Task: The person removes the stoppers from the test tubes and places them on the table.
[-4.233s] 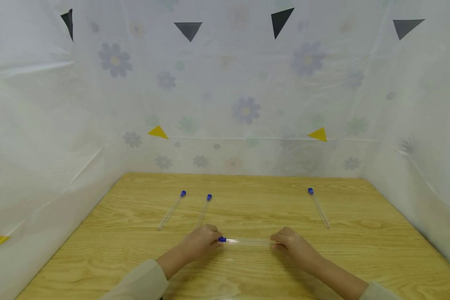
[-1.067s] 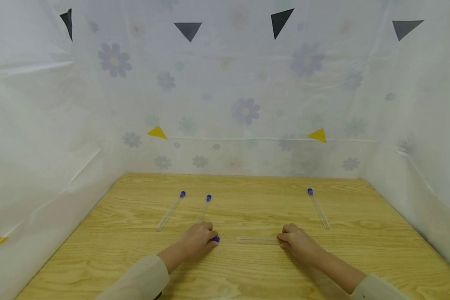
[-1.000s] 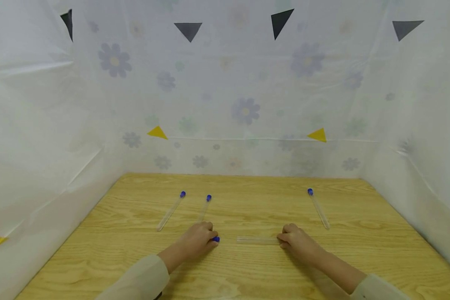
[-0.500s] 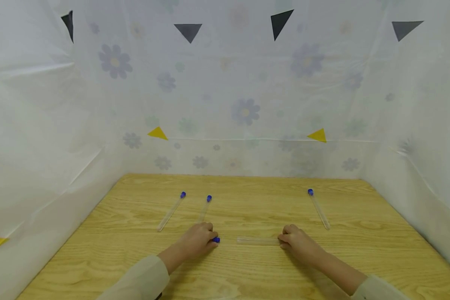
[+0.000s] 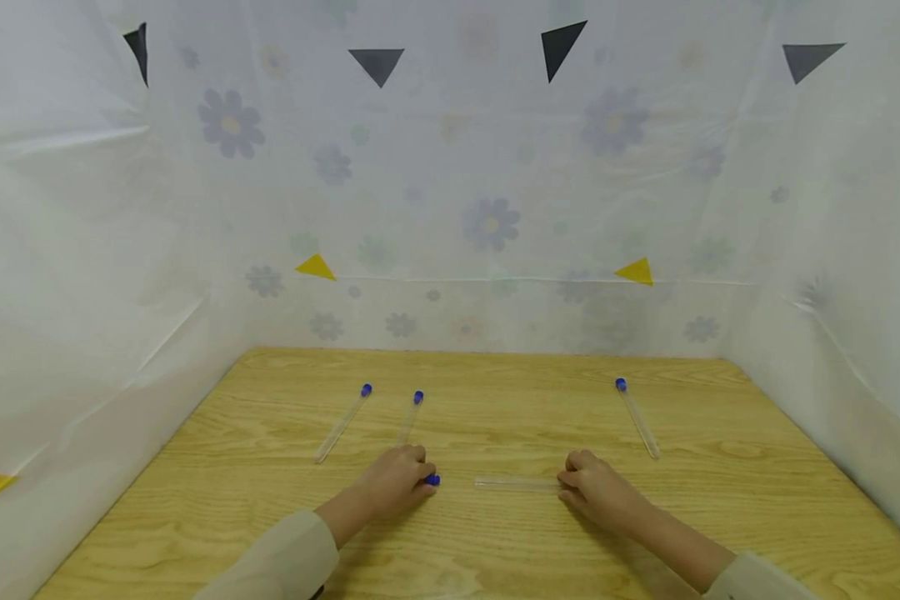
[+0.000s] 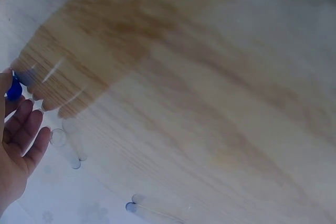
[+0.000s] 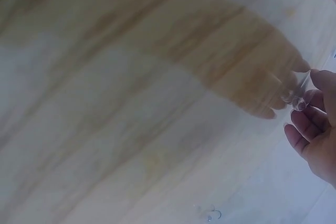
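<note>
In the head view my left hand [image 5: 397, 482] pinches a blue cap [image 5: 432, 480] between thumb and fingers. The left wrist view shows the same cap [image 6: 14, 88] at the fingertips. To its right, across a small gap, a clear test tube [image 5: 516, 483] lies level, its uncapped end facing the cap. My right hand [image 5: 600, 490] pinches the tube's far end, and its rounded tip [image 7: 298, 104] shows between the fingers in the right wrist view. Just behind my left hand is a capped tube [image 5: 409, 421], its lower part hidden by the hand.
Another blue-capped test tube [image 5: 341, 426] lies slanted at the left of the wooden table [image 5: 510, 550]. A third capped tube [image 5: 640, 422] lies at the right, behind my right hand. White flower-patterned sheeting [image 5: 450, 167] surrounds the table at the back and sides.
The blue cap, earlier at the tube's end, is now apart from it in my left hand. My right hand has shifted slightly right with the tube. The last second shows almost no movement.
</note>
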Tool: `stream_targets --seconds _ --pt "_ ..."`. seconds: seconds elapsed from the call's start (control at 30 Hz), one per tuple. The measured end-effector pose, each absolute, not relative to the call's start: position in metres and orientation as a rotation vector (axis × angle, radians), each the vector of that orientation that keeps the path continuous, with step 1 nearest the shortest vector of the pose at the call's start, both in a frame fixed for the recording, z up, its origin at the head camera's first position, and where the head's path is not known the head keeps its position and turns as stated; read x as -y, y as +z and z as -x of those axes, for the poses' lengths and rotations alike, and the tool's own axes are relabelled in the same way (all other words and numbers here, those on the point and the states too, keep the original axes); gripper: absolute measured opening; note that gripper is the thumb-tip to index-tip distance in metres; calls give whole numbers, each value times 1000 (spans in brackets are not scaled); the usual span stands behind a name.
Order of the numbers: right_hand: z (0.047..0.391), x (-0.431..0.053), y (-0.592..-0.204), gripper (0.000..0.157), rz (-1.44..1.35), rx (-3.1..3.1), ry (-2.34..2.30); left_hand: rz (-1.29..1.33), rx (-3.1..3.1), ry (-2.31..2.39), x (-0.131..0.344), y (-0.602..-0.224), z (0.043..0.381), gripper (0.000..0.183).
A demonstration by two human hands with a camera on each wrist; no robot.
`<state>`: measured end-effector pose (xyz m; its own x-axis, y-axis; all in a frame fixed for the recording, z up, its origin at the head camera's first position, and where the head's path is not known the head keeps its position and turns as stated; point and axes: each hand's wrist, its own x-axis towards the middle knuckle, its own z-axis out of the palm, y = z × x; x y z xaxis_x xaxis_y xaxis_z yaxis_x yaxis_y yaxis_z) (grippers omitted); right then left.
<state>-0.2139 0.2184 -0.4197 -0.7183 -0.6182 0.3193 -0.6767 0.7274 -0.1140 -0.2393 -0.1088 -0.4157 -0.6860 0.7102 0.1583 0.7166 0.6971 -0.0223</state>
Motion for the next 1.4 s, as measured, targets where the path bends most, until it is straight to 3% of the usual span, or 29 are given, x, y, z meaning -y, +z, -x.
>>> stream_targets --seconds 1.4 --pt "210 -219 -421 20 -976 2727 334 1151 2752 -63 109 -413 238 23"
